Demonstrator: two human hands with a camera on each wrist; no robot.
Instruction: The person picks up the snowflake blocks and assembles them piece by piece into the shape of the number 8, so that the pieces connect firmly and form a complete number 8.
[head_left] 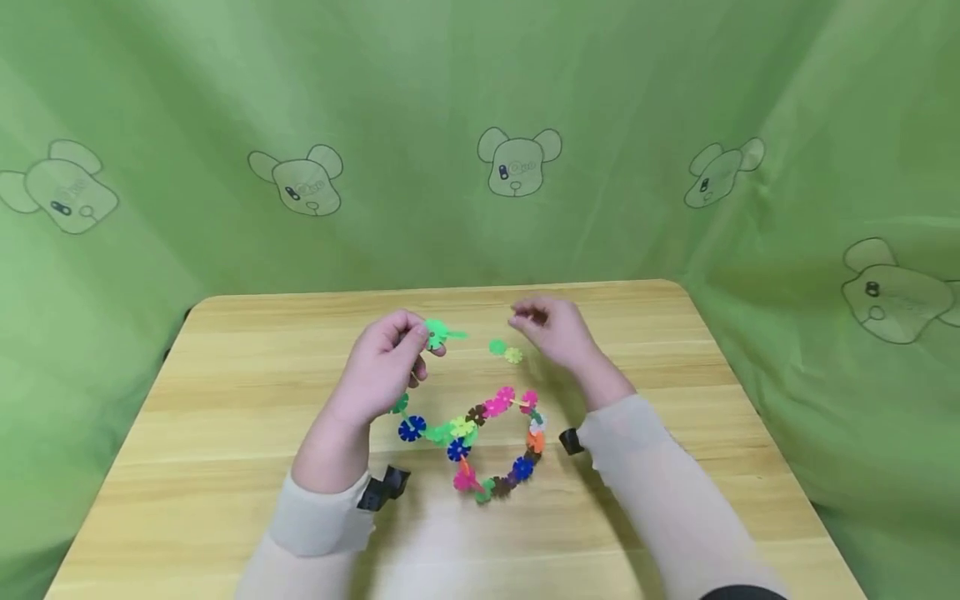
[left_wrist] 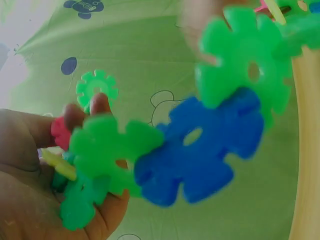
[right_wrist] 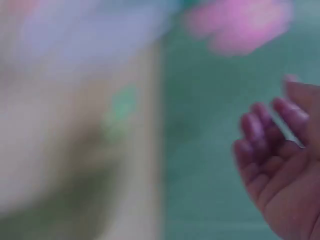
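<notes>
My left hand (head_left: 378, 362) holds one end of a chain of notched plastic snowflake discs, with a green disc (head_left: 436, 333) between thumb and fingers. In the left wrist view, green discs and a blue disc (left_wrist: 200, 147) are slotted together beside the palm. From there the chain runs down to a multicoloured ring of discs (head_left: 522, 468) in front of me. My right hand (head_left: 558, 333) is raised to the right, fingers loosely bent, and nothing shows in its grasp. Below its fingertips, apart from the chain, are a green disc (head_left: 497, 347) and a yellow disc (head_left: 513, 356), joined.
All this is over a wood-grain table (head_left: 225, 417) with rounded far corners. A green curtain (head_left: 405, 167) printed with bear heads hangs behind it and along both sides. Black wrist mounts (head_left: 384, 489) sit by the sleeves.
</notes>
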